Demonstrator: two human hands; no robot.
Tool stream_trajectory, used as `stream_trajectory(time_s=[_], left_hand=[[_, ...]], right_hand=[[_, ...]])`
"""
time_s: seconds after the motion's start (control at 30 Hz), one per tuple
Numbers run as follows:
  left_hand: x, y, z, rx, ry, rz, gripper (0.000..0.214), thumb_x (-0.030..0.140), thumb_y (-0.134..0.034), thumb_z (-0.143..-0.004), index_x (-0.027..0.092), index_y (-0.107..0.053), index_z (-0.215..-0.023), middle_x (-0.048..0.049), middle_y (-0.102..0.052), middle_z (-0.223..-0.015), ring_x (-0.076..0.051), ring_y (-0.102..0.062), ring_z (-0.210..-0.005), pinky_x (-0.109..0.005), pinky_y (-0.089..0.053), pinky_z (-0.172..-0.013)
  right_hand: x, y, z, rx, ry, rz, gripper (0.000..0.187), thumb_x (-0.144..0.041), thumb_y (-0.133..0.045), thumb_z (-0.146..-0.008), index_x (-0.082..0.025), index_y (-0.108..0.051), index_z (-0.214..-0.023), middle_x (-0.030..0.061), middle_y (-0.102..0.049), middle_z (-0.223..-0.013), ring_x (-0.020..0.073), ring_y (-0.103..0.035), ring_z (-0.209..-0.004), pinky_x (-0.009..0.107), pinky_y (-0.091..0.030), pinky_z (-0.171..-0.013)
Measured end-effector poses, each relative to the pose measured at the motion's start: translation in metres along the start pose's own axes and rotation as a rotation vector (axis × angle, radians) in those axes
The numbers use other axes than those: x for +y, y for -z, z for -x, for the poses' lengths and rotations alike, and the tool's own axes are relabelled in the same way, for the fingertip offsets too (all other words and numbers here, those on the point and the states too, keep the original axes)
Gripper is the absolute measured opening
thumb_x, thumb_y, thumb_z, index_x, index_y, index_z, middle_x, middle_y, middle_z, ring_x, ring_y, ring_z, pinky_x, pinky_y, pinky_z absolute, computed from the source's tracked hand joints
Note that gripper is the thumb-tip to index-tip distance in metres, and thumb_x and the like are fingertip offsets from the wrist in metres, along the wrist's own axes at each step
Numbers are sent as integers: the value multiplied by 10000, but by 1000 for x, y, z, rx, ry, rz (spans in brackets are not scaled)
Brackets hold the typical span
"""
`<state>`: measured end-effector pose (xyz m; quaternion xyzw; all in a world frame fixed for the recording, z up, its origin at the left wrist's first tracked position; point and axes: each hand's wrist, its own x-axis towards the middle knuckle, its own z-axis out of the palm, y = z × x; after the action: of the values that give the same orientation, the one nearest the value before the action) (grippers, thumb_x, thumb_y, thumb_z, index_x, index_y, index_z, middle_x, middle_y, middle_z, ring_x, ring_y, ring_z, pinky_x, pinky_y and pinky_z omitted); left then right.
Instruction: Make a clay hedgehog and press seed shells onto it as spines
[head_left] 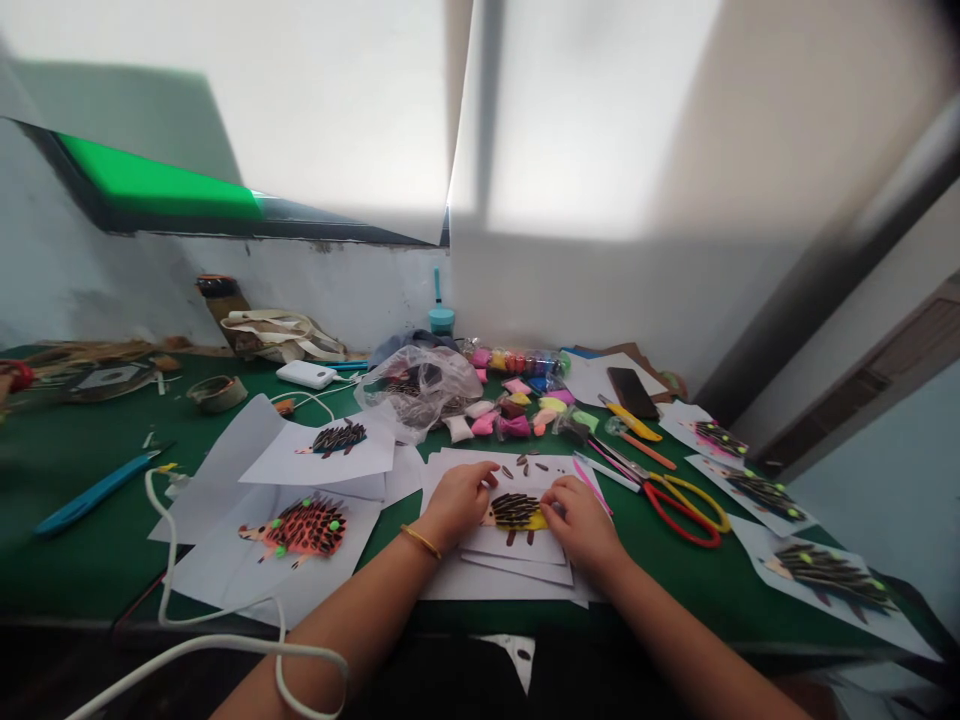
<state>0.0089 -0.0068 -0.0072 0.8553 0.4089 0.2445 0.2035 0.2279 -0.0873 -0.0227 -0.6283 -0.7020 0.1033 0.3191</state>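
Observation:
A yellow clay hedgehog (pixel 516 513) covered with dark seeds lies on a white paper sheet (pixel 517 548) at the table's front middle. My left hand (pixel 456 500), with a gold bangle on the wrist, rests at its left side, fingers curled in a pinch at the seeds. At its right side my right hand (pixel 581 520) presses down with bent fingers. Loose dark seeds (pixel 529 465) lie on the paper just beyond the hands. What the fingertips hold is too small to make out.
Finished hedgehog sheets lie left (pixel 304 527) (pixel 337 438) and right (pixel 829 572). Red and yellow scissors (pixel 679 497), coloured clay packets (pixel 517 405), a plastic bag (pixel 420 385), a phone (pixel 632 392), a power bank (pixel 306 374), a tape roll (pixel 216 392), a blue cutter (pixel 94 492), and a white cable (pixel 225 620) sit on the green table (pixel 60 540).

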Motion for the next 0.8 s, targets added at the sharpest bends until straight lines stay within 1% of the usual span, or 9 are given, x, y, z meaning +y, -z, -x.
stream_trajectory(time_s=[0.13,0.27,0.37,0.43,0.5,0.53,0.6,0.73,0.8], left_hand=[[1,0,0,4,-4,3,492,40,-452,-772,237,-628,-1187,9,-733,-995,-180,-639,-948,-298,-454,-911],[1,1,0,4,0,8,491,42,-452,-775,235,-630,-1189,5,-732,-1001,-175,-640,-946,-294,-455,-919],[2,1,1,2,7,9,485,51,-453,-782,230,-628,-1196,1,-732,-1003,-178,-637,-959,-299,-453,-926],[2,1,1,-4,11,8,484,52,-454,-783,226,-626,-1200,-3,-731,-1007,-182,-635,-964,-304,-452,-927],[2,1,1,-10,16,9,485,51,-456,-779,222,-626,-1200,-8,-730,-1008,-183,-634,-962,-306,-451,-927],[2,1,1,-11,18,10,485,50,-456,-778,221,-625,-1200,-9,-730,-1007,-184,-634,-960,-307,-451,-927],[3,2,1,-10,18,14,485,51,-454,-778,223,-625,-1197,-7,-730,-1003,-185,-634,-958,-310,-451,-927],[4,4,2,-16,14,13,477,54,-457,-783,227,-627,-1193,-4,-731,-1002,-184,-636,-953,-310,-452,-931],[4,4,2,-15,10,11,472,56,-459,-788,230,-628,-1193,-3,-731,-1006,-182,-637,-951,-307,-453,-932]], right_hand=[[-3,-1,1,-6,23,43,146,-224,-524,-860,-204,-651,-790,69,-602,-929,228,-553,-929,363,-439,-843],[1,-1,1,18,32,-20,155,-258,-525,-870,-206,-650,-796,69,-606,-926,222,-565,-929,349,-454,-840],[8,5,-5,79,15,-53,175,-296,-503,-894,-207,-653,-881,66,-629,-951,214,-584,-937,335,-468,-837],[12,11,-15,103,-9,4,210,-277,-465,-917,-204,-656,-960,68,-649,-1007,210,-594,-969,333,-460,-867],[13,15,-28,24,-8,144,260,-237,-431,-935,-220,-660,-1056,69,-658,-1083,210,-598,-1006,328,-449,-868],[13,16,-34,4,1,170,265,-227,-451,-928,-227,-661,-1091,71,-662,-1099,218,-598,-1010,327,-443,-856],[11,14,-46,-23,17,197,272,-190,-515,-889,-250,-669,-1105,68,-678,-1053,225,-604,-980,315,-431,-821],[7,4,-59,-38,15,214,286,-80,-546,-813,-250,-710,-975,67,-674,-855,216,-611,-880,290,-404,-764],[7,4,-59,-26,2,196,304,-72,-532,-807,-242,-707,-989,75,-670,-879,213,-611,-869,288,-402,-751]])
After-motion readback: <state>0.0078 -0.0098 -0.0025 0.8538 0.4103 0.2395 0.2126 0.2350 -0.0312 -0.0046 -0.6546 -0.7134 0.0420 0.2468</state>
